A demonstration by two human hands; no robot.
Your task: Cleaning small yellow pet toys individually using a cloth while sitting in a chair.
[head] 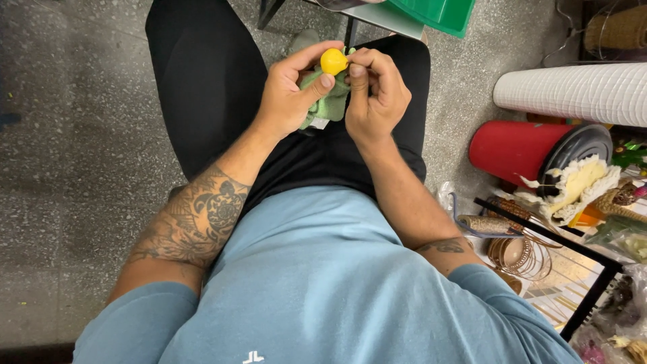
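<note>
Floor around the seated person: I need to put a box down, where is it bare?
Bare: the speckled floor left of the black-clad legs. Crowded: the right, with the white roll, red cylinder and wire rings.

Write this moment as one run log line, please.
left hand: holds green fabric piece | right hand: pinches at yellow ball | place: over lap

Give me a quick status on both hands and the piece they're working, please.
Left hand gripping green fabric, thumb under yellow ball. Right hand closed, pinching at the ball. Work held over the lap, nothing in the way.
</note>
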